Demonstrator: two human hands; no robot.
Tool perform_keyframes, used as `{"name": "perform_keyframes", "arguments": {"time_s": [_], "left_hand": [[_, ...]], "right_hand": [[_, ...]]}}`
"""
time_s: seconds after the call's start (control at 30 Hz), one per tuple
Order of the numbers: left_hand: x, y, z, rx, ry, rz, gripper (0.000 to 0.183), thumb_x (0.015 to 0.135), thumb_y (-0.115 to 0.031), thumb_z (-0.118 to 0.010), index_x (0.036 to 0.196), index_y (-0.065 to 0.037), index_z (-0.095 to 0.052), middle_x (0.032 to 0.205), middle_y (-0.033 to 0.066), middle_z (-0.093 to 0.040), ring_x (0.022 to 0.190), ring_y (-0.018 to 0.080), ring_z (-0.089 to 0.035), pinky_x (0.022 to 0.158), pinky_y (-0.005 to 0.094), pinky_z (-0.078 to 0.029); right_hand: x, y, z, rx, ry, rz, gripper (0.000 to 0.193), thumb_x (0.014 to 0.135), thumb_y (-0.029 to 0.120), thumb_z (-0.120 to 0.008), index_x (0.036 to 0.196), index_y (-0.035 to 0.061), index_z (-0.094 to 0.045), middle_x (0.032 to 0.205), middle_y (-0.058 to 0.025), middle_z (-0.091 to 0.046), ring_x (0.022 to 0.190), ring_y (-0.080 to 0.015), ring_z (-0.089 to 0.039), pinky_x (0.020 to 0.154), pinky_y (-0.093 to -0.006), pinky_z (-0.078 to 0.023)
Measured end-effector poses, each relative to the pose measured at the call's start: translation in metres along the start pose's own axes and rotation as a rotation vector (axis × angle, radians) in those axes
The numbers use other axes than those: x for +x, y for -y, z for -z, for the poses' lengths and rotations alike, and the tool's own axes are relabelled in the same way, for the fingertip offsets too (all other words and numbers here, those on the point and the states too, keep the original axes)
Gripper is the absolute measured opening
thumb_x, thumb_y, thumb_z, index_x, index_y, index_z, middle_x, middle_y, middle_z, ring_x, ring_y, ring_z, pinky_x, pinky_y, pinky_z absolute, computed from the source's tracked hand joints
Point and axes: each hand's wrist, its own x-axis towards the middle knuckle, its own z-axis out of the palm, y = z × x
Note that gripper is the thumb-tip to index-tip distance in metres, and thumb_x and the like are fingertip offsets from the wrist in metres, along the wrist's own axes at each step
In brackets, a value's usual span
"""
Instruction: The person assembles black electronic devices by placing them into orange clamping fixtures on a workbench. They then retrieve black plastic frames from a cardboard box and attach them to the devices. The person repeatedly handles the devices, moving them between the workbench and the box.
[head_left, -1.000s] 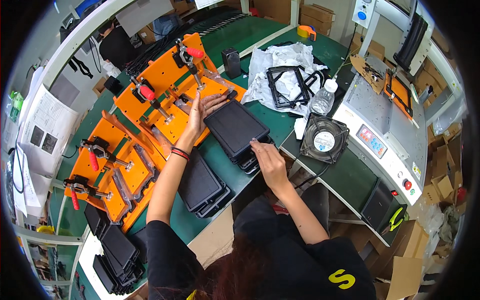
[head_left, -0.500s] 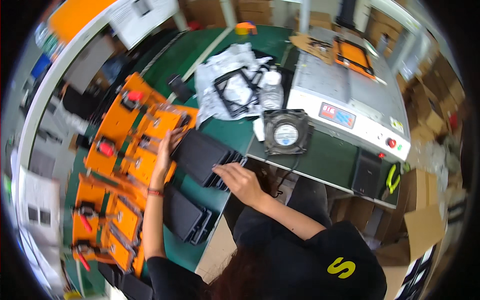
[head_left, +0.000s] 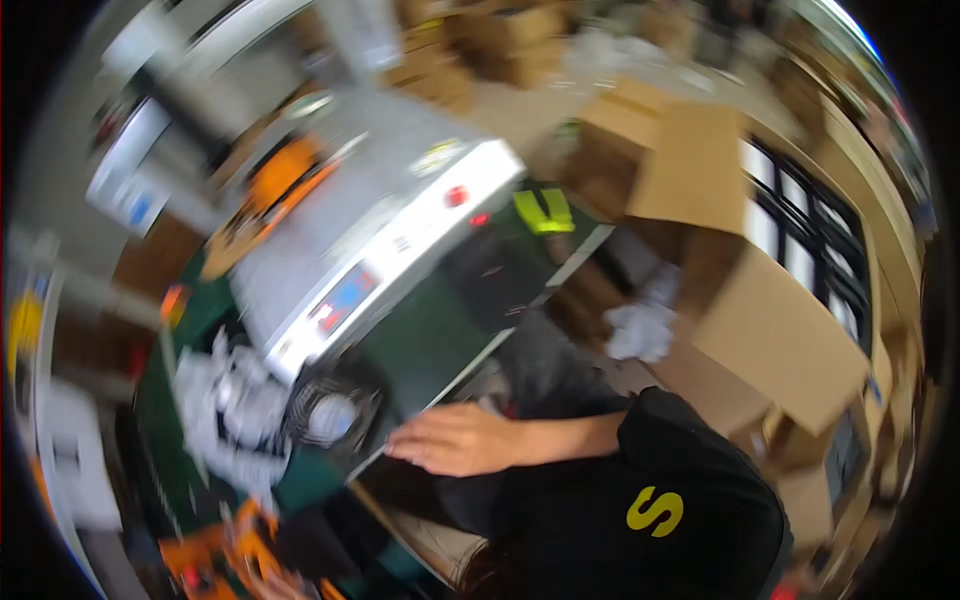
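Note:
My right hand [head_left: 450, 440] is at the table's front edge, near the black fan [head_left: 330, 410]. Its fingers look stretched out and slightly bent, and I see nothing in them. Low on the left, my left hand [head_left: 277, 583] is smeared by motion and partly cut off by the frame. It lies by the orange clamp fixture [head_left: 195, 560] and a dark, flat stack of black panels [head_left: 325, 540]. Whether it holds anything is not visible.
A grey-topped machine [head_left: 350, 190] with a white front panel stands on the green table, an orange frame [head_left: 285, 175] on top. Crumpled white wrapping [head_left: 225, 420] lies left of the fan. Yellow-green pliers [head_left: 545, 210] sit near the edge. Open cardboard boxes [head_left: 780, 330] stand right.
The view has swung to the right, bringing the boxes in and pushing the fixtures to the lower left. My right hand has left the stack of black panels.

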Motion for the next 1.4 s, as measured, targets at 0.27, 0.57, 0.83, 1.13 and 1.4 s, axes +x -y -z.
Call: {"name": "perform_keyframes", "arguments": {"time_s": [0.27, 0.57, 0.83, 1.13, 1.4], "left_hand": [[-0.076, -0.120, -0.115, 0.205, 0.177, -0.319, 0.031, 0.096, -0.018, -0.048, 0.114, 0.006, -0.050, 0.103, 0.0233, -0.058, 0.092, 0.0340, -0.059, 0.082, 0.0389, -0.048], [-0.106, -0.189, -0.257, 0.165, 0.805, -0.881, 0.028, 0.087, -0.007, -0.053, 0.114, 0.001, -0.055, 0.110, 0.0169, -0.060, 0.101, 0.0354, -0.056, 0.088, 0.0419, -0.044], [-0.124, -0.235, -0.280, -0.132, 1.013, -0.730, 0.030, 0.086, -0.008, -0.055, 0.116, -0.001, -0.055, 0.111, 0.0170, -0.060, 0.102, 0.0345, -0.056, 0.090, 0.0426, -0.043], [-0.118, -0.228, -0.333, -0.933, 1.117, -0.241, 0.090, 0.079, -0.037, -0.068, 0.141, 0.001, -0.015, 0.143, 0.0270, -0.028, 0.133, 0.0376, -0.030, 0.109, 0.0484, -0.023], [-0.072, -0.201, -0.316, -1.116, 0.667, -0.070, 0.023, 0.095, -0.022, -0.047, 0.094, 0.001, -0.046, 0.071, 0.0125, -0.055, 0.046, 0.0155, -0.047, 0.043, 0.0246, -0.042]], "right_hand": [[-0.095, 0.014, 0.393, -1.368, -0.353, -0.603, 0.012, 0.084, 0.006, -0.060, 0.074, -0.0012, -0.060, 0.084, -0.0119, -0.062, 0.067, -0.0251, -0.060, 0.062, -0.0335, -0.049], [-0.202, -0.102, 0.510, -1.171, 0.013, -1.326, 0.030, 0.077, 0.020, -0.070, 0.099, 0.0009, -0.059, 0.078, -0.0172, -0.064, 0.078, -0.0323, -0.063, 0.070, -0.0404, -0.049], [-0.144, -0.054, 0.511, -1.199, -0.372, -0.929, 0.019, 0.078, 0.009, -0.064, 0.095, 0.0021, -0.061, 0.078, -0.0111, -0.058, 0.071, -0.0235, -0.060, 0.066, -0.0349, -0.048], [-0.004, 0.054, 0.400, -0.711, -0.196, -0.609, 0.018, 0.063, 0.001, -0.071, 0.078, 0.0012, -0.063, 0.065, -0.0017, -0.053, 0.061, -0.0145, -0.053, 0.053, -0.0237, -0.036], [0.035, -0.018, 0.273, 0.134, 0.215, -0.666, 0.042, 0.068, 0.016, -0.078, 0.105, 0.0024, -0.065, 0.093, -0.0112, -0.058, 0.071, -0.0182, -0.057, 0.061, -0.0272, -0.047]]}}
